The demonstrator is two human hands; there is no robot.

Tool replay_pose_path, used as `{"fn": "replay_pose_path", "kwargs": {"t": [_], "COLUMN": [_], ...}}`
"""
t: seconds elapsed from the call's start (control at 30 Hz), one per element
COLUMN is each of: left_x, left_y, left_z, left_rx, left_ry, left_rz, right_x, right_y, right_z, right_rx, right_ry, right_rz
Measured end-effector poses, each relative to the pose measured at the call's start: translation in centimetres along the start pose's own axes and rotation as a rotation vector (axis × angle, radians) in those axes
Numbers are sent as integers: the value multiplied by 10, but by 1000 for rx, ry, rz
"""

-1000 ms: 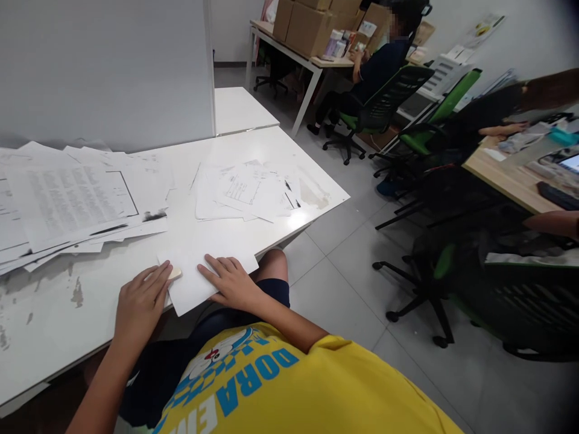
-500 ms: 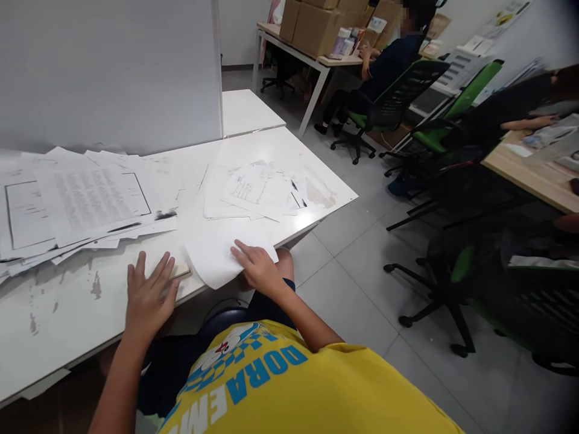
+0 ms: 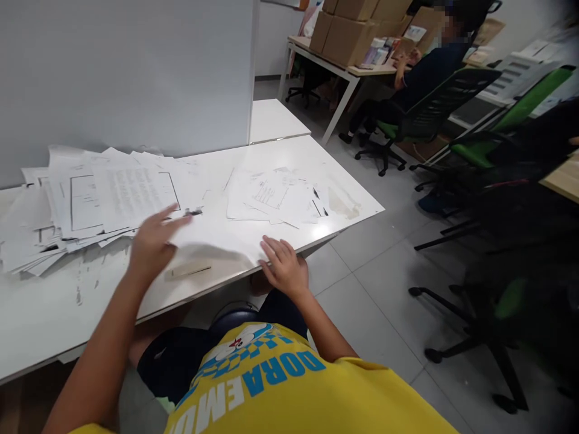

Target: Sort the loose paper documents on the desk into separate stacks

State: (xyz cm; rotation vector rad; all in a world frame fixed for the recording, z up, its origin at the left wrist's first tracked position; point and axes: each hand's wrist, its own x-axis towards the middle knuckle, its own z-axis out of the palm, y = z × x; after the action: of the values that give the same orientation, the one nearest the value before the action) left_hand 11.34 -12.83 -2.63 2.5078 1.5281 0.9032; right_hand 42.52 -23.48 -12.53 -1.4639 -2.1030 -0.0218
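A blank white sheet of paper (image 3: pixel 221 238) lies curved over the table near its front edge, bulging slightly. My right hand (image 3: pixel 287 268) is at the sheet's right end, its corner between thumb and fingers. My left hand (image 3: pixel 156 241) is over the sheet's left end, beside the big paper pile; its fingers are apart, slightly blurred, and hold nothing visible. Between my hands and nearer me lies a small flat beige bar (image 3: pixel 187 269) with a dark edge. A pile of printed sheets (image 3: pixel 122 190) spreads at the left. A smaller stack of printed papers (image 3: pixel 275 196) lies to the right.
The white table (image 3: pixel 235 274) ends in a corner at right, with a grey partition (image 3: pixel 126 72) behind it. Office chairs (image 3: pixel 429 114) stand on the tiled floor. A person (image 3: pixel 429 69) sits at a far desk with cardboard boxes (image 3: pixel 348 39).
The sheet has moved from the table's edge further onto the table, now lying flatter. My left hand has lifted off the beige bar toward the pile. The view has turned left.
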Motion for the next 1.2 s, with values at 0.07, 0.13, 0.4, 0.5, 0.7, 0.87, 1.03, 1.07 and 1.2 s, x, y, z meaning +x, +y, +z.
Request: {"fn": "replay_pose_path", "kwargs": {"t": [0.07,0.13,0.4,0.5,0.7,0.87,1.03,1.07,1.2], "left_x": [8,14,5,-3,-38,-77,-100,-103,-111], "left_y": [-37,-76,-138,-116,-45,-3,17,18,19], "left_z": [-16,-28,-22,-13,1,17,47,51,55], "left_rx": [-27,-8,-82,-49,-153,-188,89,130,253], "left_ry": [210,317,356,400,515,125,-92,-98,-84], "left_rz": [-355,-620,-690,-594,-542,-302,44,76,170], "right_x": [8,20,48,47,36,14,-12,-18,-33], "right_y": [21,47,107,104,91,59,31,30,36], "right_z": [-1,-1,16,18,11,8,15,17,16], "right_rx": [-21,-49,-53,-62,-116,-140,-53,-47,-76], "right_ry": [75,110,8,62,193,213,273,262,246], "right_rz": [99,197,504,488,347,-73,-475,-517,-459]}}
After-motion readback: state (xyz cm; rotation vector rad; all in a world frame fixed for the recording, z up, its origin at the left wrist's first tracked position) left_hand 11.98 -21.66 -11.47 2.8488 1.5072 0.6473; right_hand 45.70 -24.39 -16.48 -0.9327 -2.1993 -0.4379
